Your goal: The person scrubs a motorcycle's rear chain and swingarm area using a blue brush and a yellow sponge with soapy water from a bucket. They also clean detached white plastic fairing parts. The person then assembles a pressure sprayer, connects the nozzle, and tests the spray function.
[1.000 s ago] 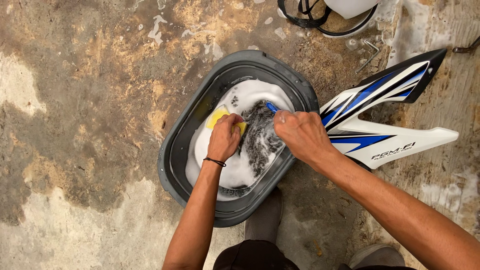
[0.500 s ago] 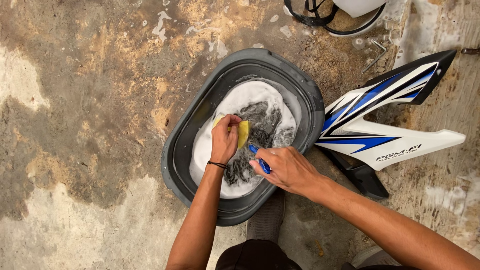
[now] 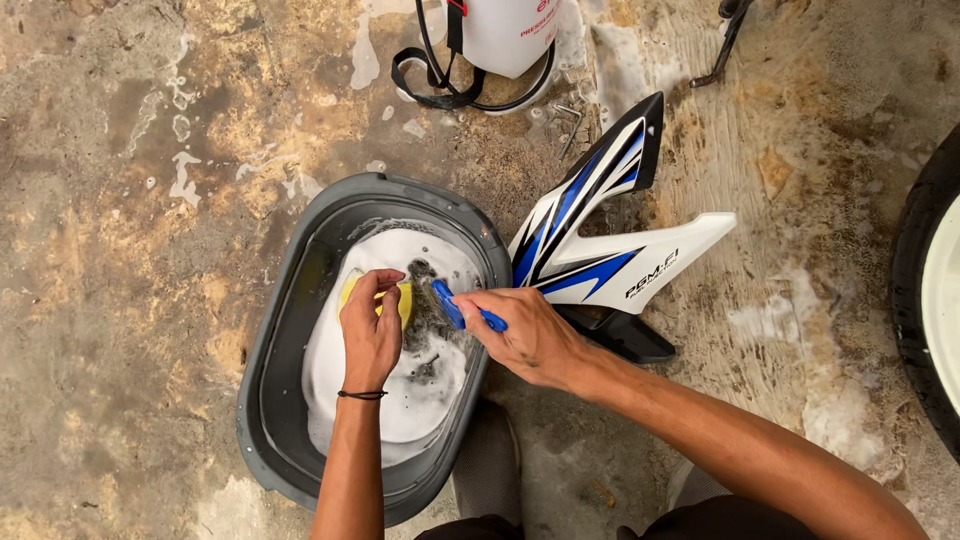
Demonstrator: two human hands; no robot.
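the left hand [image 3: 372,335] is reaching into a grey plastic basin [image 3: 270,390] and its fingers are curling shut around a yellow sponge [image 3: 402,300], which is showing only as a bright edge past the fingertips. the right hand [image 3: 530,338] is lying over the basin's rim, its fingers closing on the blue handle of a brush [image 3: 462,310] that is pointing toward the sponge. between the two sets of fingers a dark, soapy object [image 3: 430,315] is sitting in the water; it is looking like a small part, though foam is hiding its shape. white suds [image 3: 350,390] are covering most of the water below the left fingers. just beyond the right fingers a white, blue and black motorcycle fairing panel [image 3: 610,245] is lying on the stained concrete floor [image 3: 130,250]. farther beyond both hands a white pressure sprayer [image 3: 505,35] with black straps is standing. well out past the right arm, a black tyre [image 3: 925,290] is edging into view.
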